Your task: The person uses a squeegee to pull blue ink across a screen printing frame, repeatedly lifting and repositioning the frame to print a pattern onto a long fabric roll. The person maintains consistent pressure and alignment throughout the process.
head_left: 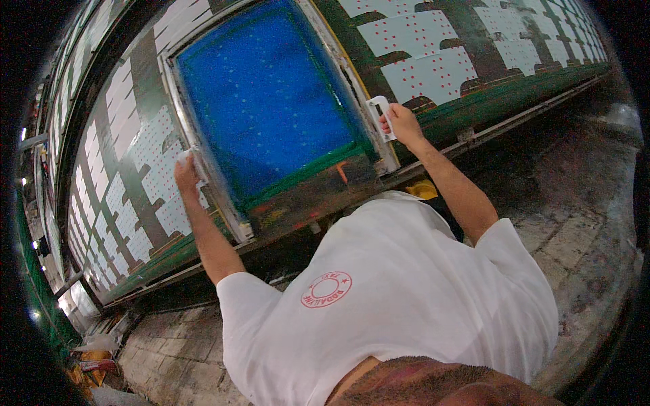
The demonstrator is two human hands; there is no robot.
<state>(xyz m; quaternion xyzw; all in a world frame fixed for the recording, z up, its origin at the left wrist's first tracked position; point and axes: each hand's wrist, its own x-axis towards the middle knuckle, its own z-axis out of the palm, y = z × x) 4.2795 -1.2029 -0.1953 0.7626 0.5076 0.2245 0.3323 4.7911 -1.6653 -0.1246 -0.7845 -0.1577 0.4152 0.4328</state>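
A screen-printing frame point(334, 57) with a blue mesh point(264, 95) and green edging lies tilted across a long dark table. At its right side, my right hand point(404, 127) is closed around a white handle point(379, 108). My left hand point(185, 177) is closed at the frame's left side around a white handle point(183, 156), most of which the fingers hide. Both arms reach forward, one to each side of the frame. An orange mark point(342, 172) shows on the frame's near end.
White cut pieces with red dots point(433, 74) lie in rows right of the frame, and more dotted pieces point(162, 169) lie left of it. Paler pieces point(122, 122) sit farther left. A rail point(501, 111) runs along the table's near edge. Bags and scraps point(95, 362) lie on the floor.
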